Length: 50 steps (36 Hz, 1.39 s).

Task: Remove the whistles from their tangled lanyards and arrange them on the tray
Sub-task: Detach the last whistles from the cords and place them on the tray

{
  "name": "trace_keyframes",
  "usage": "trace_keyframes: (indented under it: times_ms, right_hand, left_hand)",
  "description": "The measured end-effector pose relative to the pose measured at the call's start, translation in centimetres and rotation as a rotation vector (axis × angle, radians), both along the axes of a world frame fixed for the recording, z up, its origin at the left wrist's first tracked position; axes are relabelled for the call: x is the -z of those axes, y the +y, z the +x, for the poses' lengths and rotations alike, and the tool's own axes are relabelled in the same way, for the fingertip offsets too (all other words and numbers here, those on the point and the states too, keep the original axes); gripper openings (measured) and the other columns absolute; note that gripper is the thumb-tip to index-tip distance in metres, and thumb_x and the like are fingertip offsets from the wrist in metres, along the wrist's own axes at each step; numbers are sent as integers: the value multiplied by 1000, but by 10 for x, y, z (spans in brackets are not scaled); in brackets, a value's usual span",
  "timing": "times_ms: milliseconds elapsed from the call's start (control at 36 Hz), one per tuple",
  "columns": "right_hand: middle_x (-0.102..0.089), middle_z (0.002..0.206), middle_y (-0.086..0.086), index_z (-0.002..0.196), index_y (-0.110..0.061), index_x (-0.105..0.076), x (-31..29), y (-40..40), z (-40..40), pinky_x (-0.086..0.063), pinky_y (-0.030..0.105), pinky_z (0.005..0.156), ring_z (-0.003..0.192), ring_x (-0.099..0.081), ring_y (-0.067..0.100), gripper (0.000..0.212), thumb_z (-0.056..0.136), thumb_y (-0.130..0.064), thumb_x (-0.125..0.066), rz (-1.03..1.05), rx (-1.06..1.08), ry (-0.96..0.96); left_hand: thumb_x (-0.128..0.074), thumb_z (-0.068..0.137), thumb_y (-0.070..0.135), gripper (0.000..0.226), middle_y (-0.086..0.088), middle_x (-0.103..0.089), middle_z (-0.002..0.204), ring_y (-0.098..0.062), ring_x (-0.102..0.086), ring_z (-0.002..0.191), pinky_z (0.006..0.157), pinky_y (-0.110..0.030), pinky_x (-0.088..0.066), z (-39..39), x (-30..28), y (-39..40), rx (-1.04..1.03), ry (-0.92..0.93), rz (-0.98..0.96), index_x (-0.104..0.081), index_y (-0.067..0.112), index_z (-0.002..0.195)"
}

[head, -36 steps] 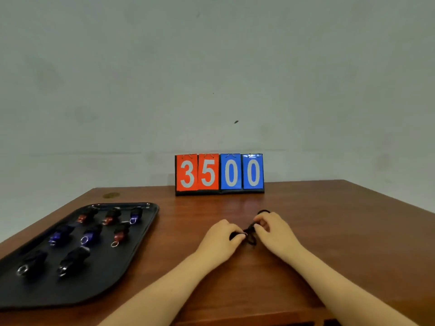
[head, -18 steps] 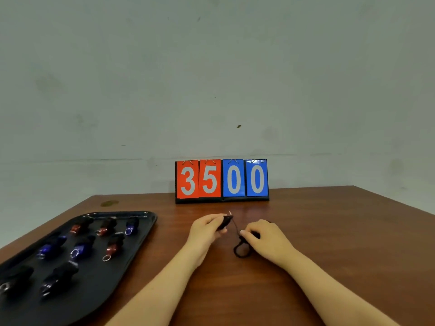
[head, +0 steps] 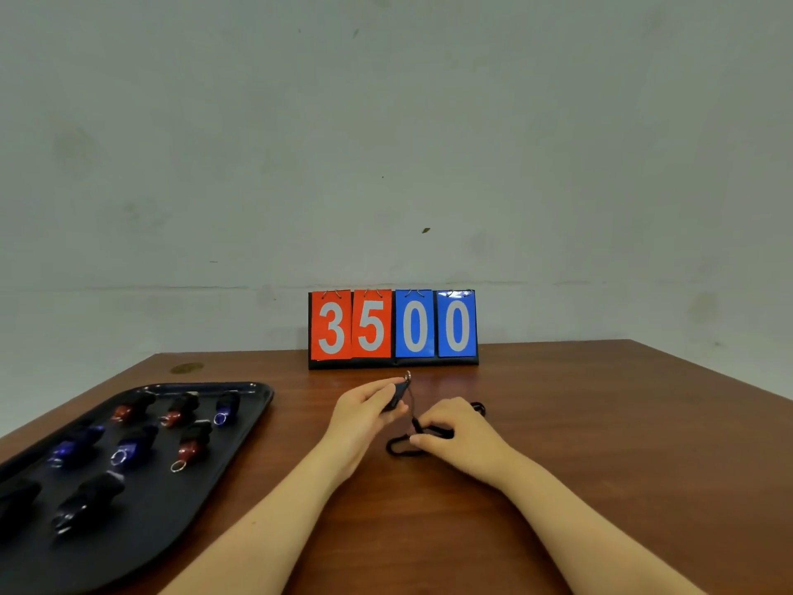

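Whistle: a dark whistle [head: 397,393] is lifted off the table, pinched in the left hand, its metal ring [head: 407,375] pointing up and away from the person.
Left hand: the left hand [head: 364,416] grasps the whistle between thumb and fingers; its forearm reaches in from the lower edge.
Lanyard: a black lanyard [head: 403,446] lies on the table just right of the left hand, one loop sticking out toward the left; a thin strand rises from it toward the whistle. Whether it is still joined to the ring cannot be told.
Right hand: the right hand [head: 461,438] rests on the table, fingers closed on the lanyard, pressing it down.
Tray: a black tray [head: 253,395] sits at the left of the table, well apart from the hands.
Tray whistles: eight whistles [head: 191,442] lie on it in rows, red, blue and black, several with rings toward the person.
Scoreboard: a flip scoreboard [head: 392,328] stands at the far edge, reading 3500, two red cards and two blue.
Table: brown wood table [head: 600,423].
Wall: pale wall [head: 386,143] behind.
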State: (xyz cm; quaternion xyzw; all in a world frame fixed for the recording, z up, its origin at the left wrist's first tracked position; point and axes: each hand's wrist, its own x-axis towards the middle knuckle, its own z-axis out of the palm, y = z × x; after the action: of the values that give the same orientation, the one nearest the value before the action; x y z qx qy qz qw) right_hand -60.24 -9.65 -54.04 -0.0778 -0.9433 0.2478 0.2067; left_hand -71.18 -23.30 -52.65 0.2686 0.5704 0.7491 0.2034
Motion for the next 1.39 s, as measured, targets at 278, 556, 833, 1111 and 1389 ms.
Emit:
trace_keyframes:
  times_ms: [278,556,833,1111,1389]
  right_hand:
    - [-72,96,1,75,-12,-68,-30,-7,11,-33,38,103,109,-58,16,29,95,-27,-55,-980,232,361]
    - [-62,72,4,79,-11,-60,-40,13,41,-51,32,83,75,-63,18,19,93,-25,-63,-1543,336,786]
    - [-57,72,-1,74,-16,-57,-35,30,43,-42,30,76,65,-52,12,26,98,-27,-53,-1513,489,883]
    - [-61,109,6,111,-13,-59,-11,36,34,-47,39,86,108,-51,25,32,94,-38,-50,-83,875,215]
    - [-43,140,-9,141,-29,-42,-17,-3,25,-35,34,110,131,-39,9,49,94,-38,-54,-198,293,277]
  left_hand:
    - [-48,100,16,46,-2,-45,148,-19,-49,130,110,-37,-40,-12,8,4,-247,584,-617,-41,21,145]
    - [-45,100,11,34,-9,-59,131,-22,-58,115,100,-39,-49,-34,9,-9,-549,193,-324,-56,12,132]
    - [-42,101,6,32,-13,-61,122,-20,-62,104,81,-25,-51,-30,-3,-26,-663,-307,118,-57,2,128]
    - [-58,95,16,26,-1,-67,96,-13,-64,87,76,-24,-54,-1,-9,-16,-378,63,-59,-64,12,120]
    - [-60,94,23,15,2,-69,108,-14,-61,104,81,-23,-50,20,-20,-14,-205,148,78,-68,25,106]
